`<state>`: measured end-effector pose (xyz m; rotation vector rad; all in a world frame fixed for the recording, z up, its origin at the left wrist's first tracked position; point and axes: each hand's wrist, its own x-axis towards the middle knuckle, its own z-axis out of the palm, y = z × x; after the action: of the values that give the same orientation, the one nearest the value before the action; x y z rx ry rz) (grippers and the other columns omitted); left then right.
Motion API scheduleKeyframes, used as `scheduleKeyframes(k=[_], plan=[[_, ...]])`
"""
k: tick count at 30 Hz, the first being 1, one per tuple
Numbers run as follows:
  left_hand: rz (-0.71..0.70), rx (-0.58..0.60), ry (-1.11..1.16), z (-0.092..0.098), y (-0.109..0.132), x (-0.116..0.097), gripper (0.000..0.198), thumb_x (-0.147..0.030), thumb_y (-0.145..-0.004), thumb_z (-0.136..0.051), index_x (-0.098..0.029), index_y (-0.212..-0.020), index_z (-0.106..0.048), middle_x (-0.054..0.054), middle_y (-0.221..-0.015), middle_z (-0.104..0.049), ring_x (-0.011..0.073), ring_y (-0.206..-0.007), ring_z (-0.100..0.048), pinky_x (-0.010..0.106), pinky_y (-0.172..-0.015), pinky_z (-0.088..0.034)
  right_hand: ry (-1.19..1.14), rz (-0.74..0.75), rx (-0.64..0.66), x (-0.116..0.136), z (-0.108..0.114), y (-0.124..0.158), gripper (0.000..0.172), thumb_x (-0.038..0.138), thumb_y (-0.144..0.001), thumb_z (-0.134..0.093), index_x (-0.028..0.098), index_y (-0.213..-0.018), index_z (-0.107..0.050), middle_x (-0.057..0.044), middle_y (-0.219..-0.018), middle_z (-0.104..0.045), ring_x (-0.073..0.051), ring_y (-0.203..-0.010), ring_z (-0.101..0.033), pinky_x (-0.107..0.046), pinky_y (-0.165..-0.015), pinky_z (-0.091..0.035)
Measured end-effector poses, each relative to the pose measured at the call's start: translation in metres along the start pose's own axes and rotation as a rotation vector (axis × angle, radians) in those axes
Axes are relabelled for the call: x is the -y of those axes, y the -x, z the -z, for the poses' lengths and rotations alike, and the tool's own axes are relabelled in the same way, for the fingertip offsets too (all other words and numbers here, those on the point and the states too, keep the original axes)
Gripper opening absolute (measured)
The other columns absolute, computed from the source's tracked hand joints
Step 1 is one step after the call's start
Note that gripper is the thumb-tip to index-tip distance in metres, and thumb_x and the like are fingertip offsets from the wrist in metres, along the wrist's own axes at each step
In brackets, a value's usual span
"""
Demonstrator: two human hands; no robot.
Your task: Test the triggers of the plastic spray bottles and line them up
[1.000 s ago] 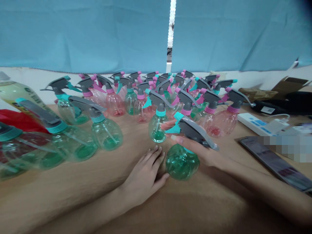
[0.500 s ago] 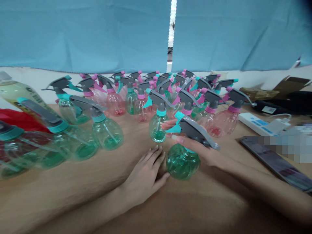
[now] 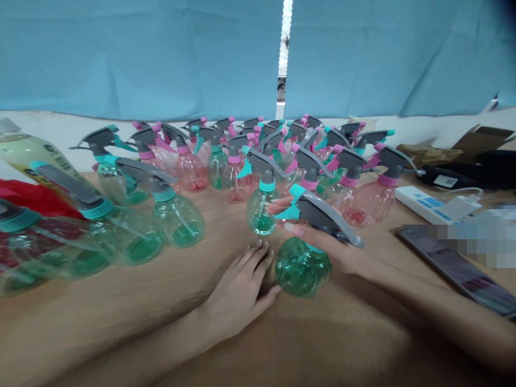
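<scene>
My right hand [image 3: 322, 242] is wrapped round the neck of a green spray bottle [image 3: 303, 269] with a teal collar and grey head, its nozzle pointing left. My left hand [image 3: 244, 287] lies flat on the wooden table [image 3: 193, 290], fingers stretched forward and a little apart, just left of that bottle and holding nothing. Right behind my hands stands another green spray bottle [image 3: 262, 212]. Further back is a crowd of pink and green spray bottles, among them a pink one [image 3: 374, 199] at the right.
Several green spray bottles, one of them here [image 3: 177, 220], stand on the left beside a large pale bottle [image 3: 36, 145] and something red [image 3: 36, 196]. A phone [image 3: 455, 269], a white power strip [image 3: 427, 204] and an open cardboard box [image 3: 479, 142] lie to the right. A blue cloth [image 3: 161, 59] hangs behind.
</scene>
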<state>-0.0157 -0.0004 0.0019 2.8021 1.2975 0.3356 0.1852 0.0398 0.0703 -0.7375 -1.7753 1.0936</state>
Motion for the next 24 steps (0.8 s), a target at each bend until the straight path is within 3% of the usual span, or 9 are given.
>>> scheduleKeyframes(k=[5,14,24], plan=[[0.003,-0.006,0.003,-0.0001,-0.0005,0.0002,0.056,-0.042,-0.096,-0.046,-0.004,-0.137,-0.042,0.018,-0.143,-0.044,0.03,-0.135,-0.036,0.047,-0.108,-0.034,-0.01,-0.023,0.005,-0.0007,-0.0007,0.0006,0.026,0.041,-0.085,-0.061,0.03,-0.108,-0.061,0.0,-0.083,-0.057,-0.015,-0.065,-0.052,-0.032,-0.061,-0.047],[0.002,-0.011,-0.017,-0.0009,0.0007,0.001,0.057,-0.043,-0.096,-0.045,-0.005,-0.137,-0.042,0.018,-0.143,-0.044,0.0301,-0.135,-0.037,0.047,-0.108,-0.034,-0.035,-0.005,0.014,-0.0007,-0.0007,0.0,0.023,0.037,-0.086,-0.062,0.03,-0.107,-0.06,0.0,-0.085,-0.056,-0.014,-0.068,-0.051,-0.029,-0.06,-0.044],[0.003,-0.016,-0.007,-0.0006,0.0009,0.0008,0.056,-0.044,-0.096,-0.044,-0.007,-0.138,-0.041,0.017,-0.144,-0.043,0.0295,-0.135,-0.036,0.046,-0.109,-0.033,0.016,-0.068,0.04,-0.0018,0.0011,0.0014,0.027,0.044,-0.086,-0.059,0.029,-0.108,-0.058,0.001,-0.073,-0.052,-0.015,-0.063,-0.05,-0.029,-0.056,-0.044]])
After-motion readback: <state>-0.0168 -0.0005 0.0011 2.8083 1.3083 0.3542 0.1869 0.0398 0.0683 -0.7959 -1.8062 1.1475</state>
